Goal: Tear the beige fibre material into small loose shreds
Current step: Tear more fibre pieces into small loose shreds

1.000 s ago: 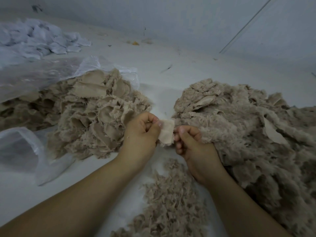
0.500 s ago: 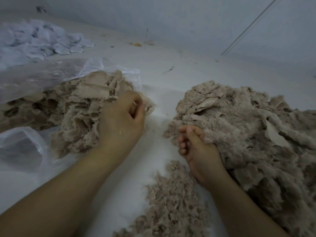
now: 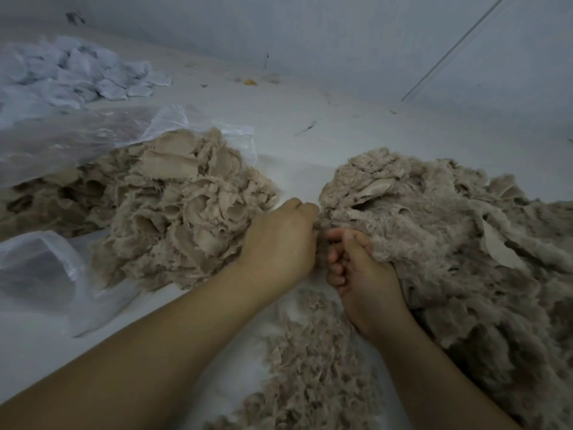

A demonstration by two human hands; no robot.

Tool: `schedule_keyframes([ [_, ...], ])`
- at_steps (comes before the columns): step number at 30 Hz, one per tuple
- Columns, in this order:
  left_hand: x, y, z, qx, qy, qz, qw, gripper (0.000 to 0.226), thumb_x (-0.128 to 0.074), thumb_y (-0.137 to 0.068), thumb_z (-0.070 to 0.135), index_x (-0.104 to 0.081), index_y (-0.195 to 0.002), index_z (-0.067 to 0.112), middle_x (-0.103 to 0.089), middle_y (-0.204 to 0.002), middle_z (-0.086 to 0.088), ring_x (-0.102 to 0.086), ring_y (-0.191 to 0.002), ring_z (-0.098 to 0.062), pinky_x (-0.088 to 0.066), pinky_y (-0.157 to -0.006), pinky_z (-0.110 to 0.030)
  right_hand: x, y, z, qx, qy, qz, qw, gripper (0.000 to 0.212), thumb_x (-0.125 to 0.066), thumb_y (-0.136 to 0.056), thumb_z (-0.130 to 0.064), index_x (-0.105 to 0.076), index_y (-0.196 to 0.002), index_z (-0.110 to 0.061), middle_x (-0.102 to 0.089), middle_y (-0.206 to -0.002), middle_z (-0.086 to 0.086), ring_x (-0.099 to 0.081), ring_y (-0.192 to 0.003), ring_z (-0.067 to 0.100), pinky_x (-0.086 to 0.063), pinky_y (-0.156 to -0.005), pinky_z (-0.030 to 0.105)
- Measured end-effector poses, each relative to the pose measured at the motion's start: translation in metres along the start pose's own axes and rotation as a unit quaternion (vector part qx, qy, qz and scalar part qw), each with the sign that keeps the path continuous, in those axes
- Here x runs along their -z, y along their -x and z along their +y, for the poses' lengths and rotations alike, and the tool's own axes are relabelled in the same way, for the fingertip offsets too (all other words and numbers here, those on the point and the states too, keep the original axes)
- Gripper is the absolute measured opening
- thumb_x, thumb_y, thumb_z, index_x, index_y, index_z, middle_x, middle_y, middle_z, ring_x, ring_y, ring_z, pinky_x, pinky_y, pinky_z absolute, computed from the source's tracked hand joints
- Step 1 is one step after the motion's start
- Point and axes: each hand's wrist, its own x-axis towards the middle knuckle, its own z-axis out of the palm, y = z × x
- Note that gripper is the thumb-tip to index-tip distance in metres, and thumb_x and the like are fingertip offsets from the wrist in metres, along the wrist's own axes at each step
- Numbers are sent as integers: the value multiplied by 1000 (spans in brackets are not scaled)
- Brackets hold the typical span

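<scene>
The left hand [image 3: 280, 240] has come back from the left pile [image 3: 173, 209] and now sits beside the right hand [image 3: 361, 268] at the edge of the big fluffy pile [image 3: 449, 243] on the right. Both hands have curled fingers pinching beige fibre there. Small shreds [image 3: 313, 367] lie near, between the arms. A clear plastic bag [image 3: 62, 141] lies far left on the white counter [image 3: 310, 144].

Two bare forearms, no sleeves, left hand [image 3: 279, 243] and right hand [image 3: 359, 268] ungloved
</scene>
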Motion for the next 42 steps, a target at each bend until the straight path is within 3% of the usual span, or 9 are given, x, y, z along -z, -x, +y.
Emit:
schedule_keyframes([
  [2, -16, -10, 1, 60, 79, -88, 991, 29, -53, -89, 13, -57, -117, 10, -56, -109, -11, -58, -94, -33, -51, -78, -46, -1, 0, 0, 2, -8, 1, 1000, 29, -37, -104, -22, -61, -91, -12, -52, -61, -1, -39, -49, 4, -33, -42, 16],
  [4, -27, -17, 0, 75, 141, -110, 981, 14, -52, -86, 8, -58, -98, 13, -54, -98, -9, -56, -90, -33, -50, -76, -44, -2, 1, -1, 2, -10, 2, 1000, 29, -38, -103, -22, -63, -91, -13, -54, -65, 1, -41, -51, 5, -34, -43, 16],
  [9, -36, -9, -6, 102, 232, -45, 966, 17, -53, -84, 0, -50, -71, 11, -51, -65, -2, -53, -64, -25, -46, -58, -40, -5, -1, -2, -43, -42, 10, 998, 24, -41, -102, -25, -63, -112, -20, -71, -103, -6, -58, -61, 8, -49, -55, 21],
  [16, -16, 9, -12, 167, 404, 25, 899, 19, -60, -91, 1, -56, -74, 7, -56, -59, -12, -54, -41, -21, -46, -42, -32, 0, -2, -1, -92, -74, -6, 993, 26, -44, -102, -32, -55, -122, -21, -76, -87, 4, -72, -73, 16, -56, -61, 26],
  [23, 5, 19, -9, 148, 467, 59, 870, 25, -57, -92, 0, -56, -74, 17, -52, -61, -4, -45, -51, -12, -40, -52, -30, -1, -4, 0, -86, -73, -2, 994, 37, -47, -101, -26, -47, -136, -15, -61, -125, 15, -72, -75, 20, -56, -60, 27],
  [30, 4, 27, -8, 43, 281, 83, 955, 14, -66, -85, -1, -62, -78, 10, -53, -71, 12, -52, -65, 2, -37, -60, -6, 4, -1, 1, -48, -24, -30, 998, 21, -57, -95, -23, -61, -114, -16, -70, -92, 8, -68, -73, 16, -54, -60, 24],
  [34, 1, 29, -9, -29, 228, 129, 965, 14, -70, -78, -5, -66, -77, 8, -54, -74, 7, -47, -66, 1, -35, -63, -7, 1, 2, 0, -43, 3, -46, 998, 21, -68, -80, -46, -70, -80, -24, -66, -76, 6, -64, -62, 15, -51, -54, 23],
  [38, -4, 33, -8, -97, 206, 116, 967, 15, -74, -73, -9, -72, -79, 4, -61, -77, -4, -53, -70, -7, -45, -62, -18, 4, 2, 1, -37, -14, -54, 998, 20, -67, -83, -41, -72, -83, -22, -69, -80, 8, -67, -68, 17, -54, -58, 25],
  [42, -6, 38, -9, -137, 215, 91, 963, 16, -70, -78, -7, -75, -87, 5, -63, -81, -4, -53, -72, -3, -42, -66, -8, 7, 1, 6, -41, -42, -48, 997, 10, -74, -78, -31, -69, -82, -24, -66, -80, 3, -67, -75, 14, -55, -67, 26],
])
